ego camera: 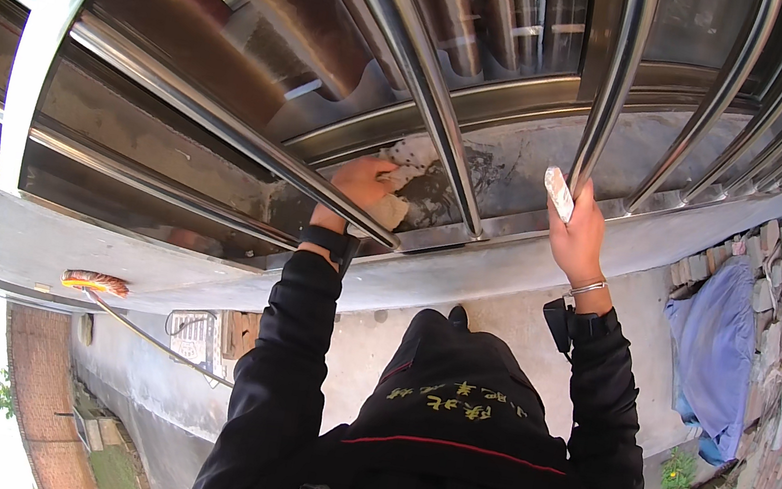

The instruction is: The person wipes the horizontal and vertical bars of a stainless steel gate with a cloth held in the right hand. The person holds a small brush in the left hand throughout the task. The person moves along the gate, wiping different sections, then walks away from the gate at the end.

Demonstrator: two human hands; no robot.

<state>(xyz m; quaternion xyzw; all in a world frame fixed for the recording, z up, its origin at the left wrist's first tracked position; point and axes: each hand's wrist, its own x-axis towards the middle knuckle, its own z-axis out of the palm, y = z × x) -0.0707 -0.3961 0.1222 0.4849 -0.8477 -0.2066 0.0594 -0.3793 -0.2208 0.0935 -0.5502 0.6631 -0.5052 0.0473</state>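
My left hand (361, 183) reaches between the stainless-steel window bars (446, 131) and grips a pale spotted cloth (412, 155). The cloth lies against the concrete window sill (514, 179), where dark damp-looking patches show. A lower fold of it pokes out below my fingers. Outside the bars, my right hand (576, 230) holds a small whitish object (558, 192), flat and narrow, whose exact kind I cannot make out. That hand is right at an upright steel bar (601, 132), its fingers partly hidden behind the bar.
Glass panes in a brown metal frame (512, 92) stand behind the bars. A long-handled brush (95, 282) leans at the left. Below lies a concrete floor (355, 383); at the right, a blue cloth (713, 346) drapes over stacked bricks (781, 295).
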